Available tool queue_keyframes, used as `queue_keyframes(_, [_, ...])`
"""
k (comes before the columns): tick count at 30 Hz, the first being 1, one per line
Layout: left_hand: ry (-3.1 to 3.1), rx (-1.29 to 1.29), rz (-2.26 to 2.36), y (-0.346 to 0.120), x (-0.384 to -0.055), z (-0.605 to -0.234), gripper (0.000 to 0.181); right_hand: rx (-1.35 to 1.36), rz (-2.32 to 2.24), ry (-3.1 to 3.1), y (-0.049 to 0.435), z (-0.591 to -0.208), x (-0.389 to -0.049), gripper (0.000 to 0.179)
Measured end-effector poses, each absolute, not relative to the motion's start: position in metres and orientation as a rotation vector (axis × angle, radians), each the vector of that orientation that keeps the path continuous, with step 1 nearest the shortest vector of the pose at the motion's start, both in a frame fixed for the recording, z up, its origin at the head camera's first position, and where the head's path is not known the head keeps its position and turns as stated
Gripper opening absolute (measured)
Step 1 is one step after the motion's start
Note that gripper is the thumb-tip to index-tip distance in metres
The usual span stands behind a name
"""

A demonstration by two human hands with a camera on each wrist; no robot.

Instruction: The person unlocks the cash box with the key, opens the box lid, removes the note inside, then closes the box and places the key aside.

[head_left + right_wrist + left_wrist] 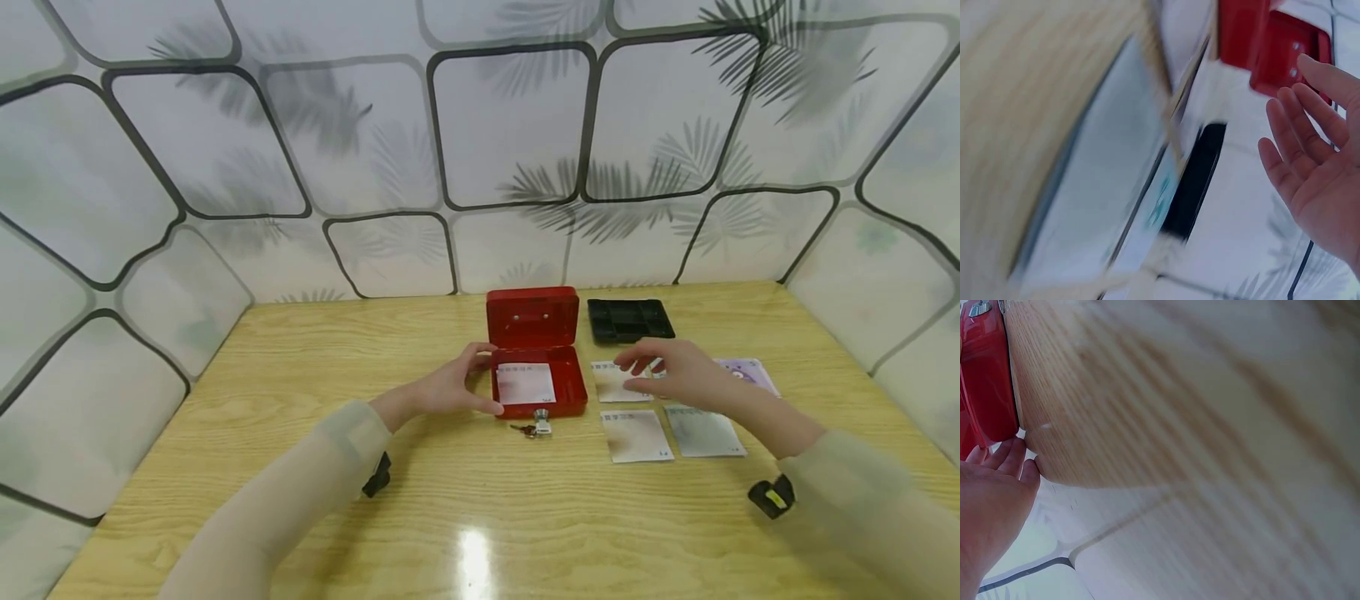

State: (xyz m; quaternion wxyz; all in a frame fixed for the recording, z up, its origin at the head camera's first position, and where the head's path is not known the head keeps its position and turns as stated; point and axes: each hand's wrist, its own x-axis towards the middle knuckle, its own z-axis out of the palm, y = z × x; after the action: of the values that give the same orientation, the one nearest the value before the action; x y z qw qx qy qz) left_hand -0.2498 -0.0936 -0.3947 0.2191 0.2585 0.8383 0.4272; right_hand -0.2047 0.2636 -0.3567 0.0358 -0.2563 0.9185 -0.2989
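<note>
An open red cash box (pixel 577 392) stands on the table with its lid (pixel 532 321) raised. A pale square card (pixel 527 383) lies inside it. My left hand (pixel 453 385) holds the box's left end, thumb at the front corner and fingertips at the back; the fingertips also meet the red wall (pixel 994 381) in the left wrist view. My right hand (pixel 678 375), empty with fingers spread and loosely bent, hovers over a pale card (pixel 609 385) right of the box. In the right wrist view its palm (pixel 1329 187) faces the camera.
Nearer lie another pale card (pixel 637 437) and a greyish one (pixel 708 433). A purple-patterned card (pixel 753 373) sits partly behind the right forearm. Behind them is a black compartment tray (pixel 630 321). A small padlock (pixel 542 422) with keys (pixel 522 430) is at the box's front.
</note>
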Motion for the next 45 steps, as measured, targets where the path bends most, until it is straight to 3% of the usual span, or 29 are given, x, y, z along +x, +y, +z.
queue_keyframes(8, [2.312, 0.718, 1.195, -0.093, -0.252, -0.397, 0.087, -0.899, -1.007, 2.733, 0.219, -0.357, -0.218, 0.032])
queue_keyframes(20, [2.316, 0.705, 1.197, -0.093, -0.253, -0.398, 0.086, -0.854, -1.010, 2.672, 0.175, -0.368, -0.240, 0.032])
queue_keyframes(45, [2.284, 0.711, 1.222, -0.093, -0.251, -0.396, 0.084, -0.807, -0.771, 2.624, 0.148, -0.380, -0.257, 0.038])
